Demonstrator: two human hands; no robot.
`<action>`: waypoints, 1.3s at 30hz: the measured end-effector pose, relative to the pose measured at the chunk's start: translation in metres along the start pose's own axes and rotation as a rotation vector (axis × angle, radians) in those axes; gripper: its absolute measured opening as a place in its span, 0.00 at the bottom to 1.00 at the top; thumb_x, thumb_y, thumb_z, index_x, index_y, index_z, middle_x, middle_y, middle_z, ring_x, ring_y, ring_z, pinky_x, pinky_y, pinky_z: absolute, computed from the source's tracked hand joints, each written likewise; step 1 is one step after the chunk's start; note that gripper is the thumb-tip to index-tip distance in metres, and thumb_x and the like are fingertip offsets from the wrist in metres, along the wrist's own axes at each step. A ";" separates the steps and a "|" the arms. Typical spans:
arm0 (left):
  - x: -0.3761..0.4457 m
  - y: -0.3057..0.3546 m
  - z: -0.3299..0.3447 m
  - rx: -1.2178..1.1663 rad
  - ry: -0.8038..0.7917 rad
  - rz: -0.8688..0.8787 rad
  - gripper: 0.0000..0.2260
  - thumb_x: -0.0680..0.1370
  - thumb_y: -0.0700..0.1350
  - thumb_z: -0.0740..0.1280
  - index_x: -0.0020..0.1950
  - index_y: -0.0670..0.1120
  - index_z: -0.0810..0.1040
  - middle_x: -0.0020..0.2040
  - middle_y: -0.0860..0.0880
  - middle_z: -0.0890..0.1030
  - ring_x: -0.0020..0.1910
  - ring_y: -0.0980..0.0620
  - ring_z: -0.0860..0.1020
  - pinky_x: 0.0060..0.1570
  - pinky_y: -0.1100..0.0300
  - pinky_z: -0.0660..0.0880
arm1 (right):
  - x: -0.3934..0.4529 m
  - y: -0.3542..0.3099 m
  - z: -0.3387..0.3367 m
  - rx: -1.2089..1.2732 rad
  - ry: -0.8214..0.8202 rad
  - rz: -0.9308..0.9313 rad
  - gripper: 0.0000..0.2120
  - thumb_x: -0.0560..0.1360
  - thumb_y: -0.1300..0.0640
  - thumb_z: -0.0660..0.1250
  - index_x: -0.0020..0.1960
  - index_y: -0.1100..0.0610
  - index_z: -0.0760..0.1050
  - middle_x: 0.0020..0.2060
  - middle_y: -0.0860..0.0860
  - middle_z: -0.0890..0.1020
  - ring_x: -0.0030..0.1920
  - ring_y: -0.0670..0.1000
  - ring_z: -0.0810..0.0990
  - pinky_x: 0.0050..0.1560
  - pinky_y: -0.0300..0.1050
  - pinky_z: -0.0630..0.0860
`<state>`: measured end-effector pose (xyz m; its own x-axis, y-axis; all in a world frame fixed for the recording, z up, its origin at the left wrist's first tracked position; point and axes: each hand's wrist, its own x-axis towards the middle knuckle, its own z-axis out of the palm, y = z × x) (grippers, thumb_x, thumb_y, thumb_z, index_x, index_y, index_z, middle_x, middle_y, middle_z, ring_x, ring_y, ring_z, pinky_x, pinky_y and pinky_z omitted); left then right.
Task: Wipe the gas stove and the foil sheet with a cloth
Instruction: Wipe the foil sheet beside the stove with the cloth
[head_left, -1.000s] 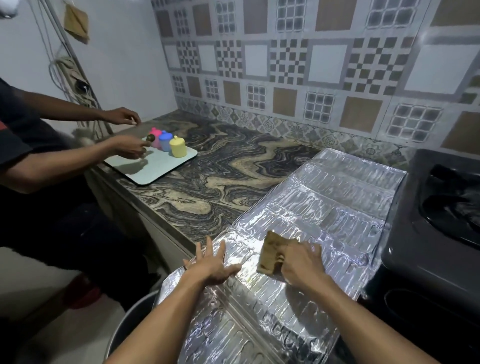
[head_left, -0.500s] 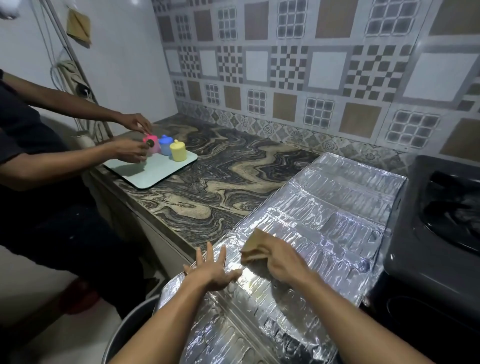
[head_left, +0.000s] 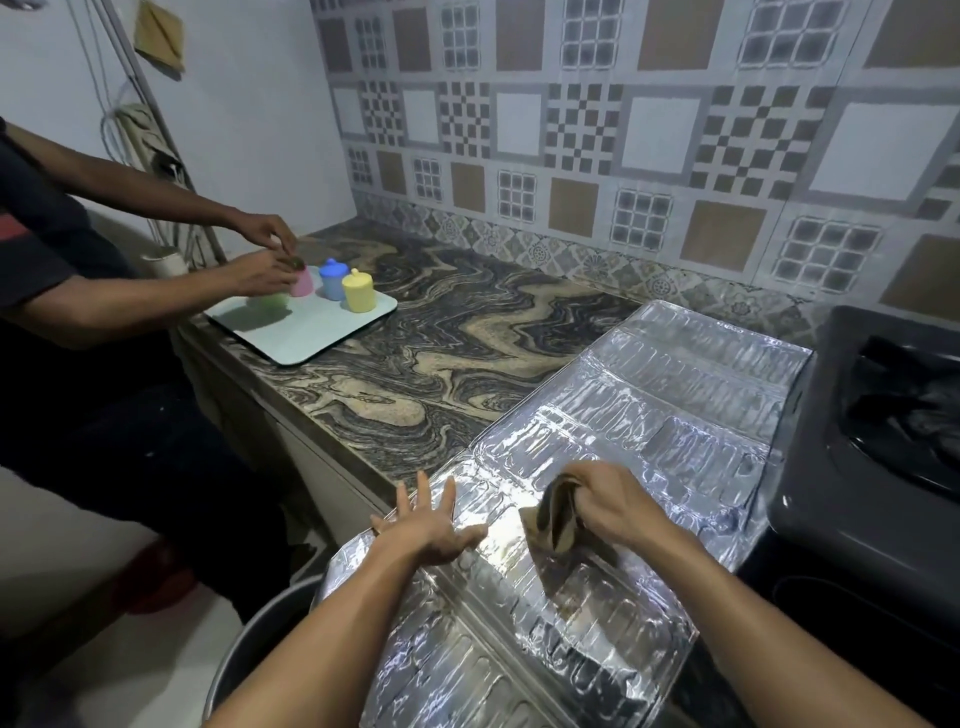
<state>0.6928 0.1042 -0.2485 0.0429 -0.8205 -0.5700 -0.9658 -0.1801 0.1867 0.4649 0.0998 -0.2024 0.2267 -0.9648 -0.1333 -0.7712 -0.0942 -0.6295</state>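
A crinkled silver foil sheet (head_left: 649, 415) covers the near right part of the marbled counter. My left hand (head_left: 431, 525) lies flat on the foil's left edge with fingers spread. My right hand (head_left: 602, 499) grips a bunched brown cloth (head_left: 556, 525) and presses it onto the foil near the middle. The dark gas stove (head_left: 883, 441) stands at the right, touching the foil's right edge; only its left part shows.
Another person at the left handles small cups on a pale tray (head_left: 306, 332): pink (head_left: 302, 283), blue (head_left: 333, 278) and yellow (head_left: 357, 291). A round dark bin (head_left: 260, 639) stands below the counter edge. Bare marbled counter (head_left: 467, 332) lies between tray and foil.
My right hand has bunched the cloth up and drawn it back toward me over the foil. My left hand has stayed flat. The other person's hands moved over the pink cup.
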 end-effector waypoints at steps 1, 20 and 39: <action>0.000 0.001 0.000 0.006 -0.002 -0.001 0.40 0.75 0.70 0.55 0.76 0.58 0.34 0.74 0.47 0.27 0.74 0.40 0.31 0.67 0.27 0.38 | 0.004 -0.010 0.003 0.022 0.034 -0.039 0.19 0.74 0.65 0.55 0.51 0.46 0.78 0.52 0.51 0.82 0.53 0.54 0.79 0.55 0.55 0.77; -0.007 -0.025 0.006 -0.162 0.275 0.091 0.36 0.77 0.62 0.60 0.77 0.60 0.42 0.77 0.47 0.34 0.78 0.42 0.44 0.71 0.32 0.46 | -0.042 0.012 0.059 0.108 0.012 -0.103 0.20 0.72 0.71 0.57 0.42 0.49 0.79 0.61 0.51 0.78 0.62 0.50 0.74 0.65 0.47 0.69; -0.029 -0.071 0.016 -0.540 0.529 -0.270 0.08 0.77 0.47 0.65 0.45 0.44 0.81 0.47 0.43 0.82 0.46 0.42 0.79 0.45 0.55 0.74 | -0.012 -0.030 0.097 -0.282 -0.129 -0.170 0.21 0.80 0.57 0.56 0.71 0.43 0.64 0.75 0.46 0.60 0.74 0.51 0.58 0.73 0.64 0.50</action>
<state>0.7559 0.1491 -0.2577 0.5035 -0.8351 -0.2214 -0.6533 -0.5357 0.5349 0.5429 0.1379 -0.2562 0.4257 -0.8921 -0.1517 -0.8457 -0.3326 -0.4173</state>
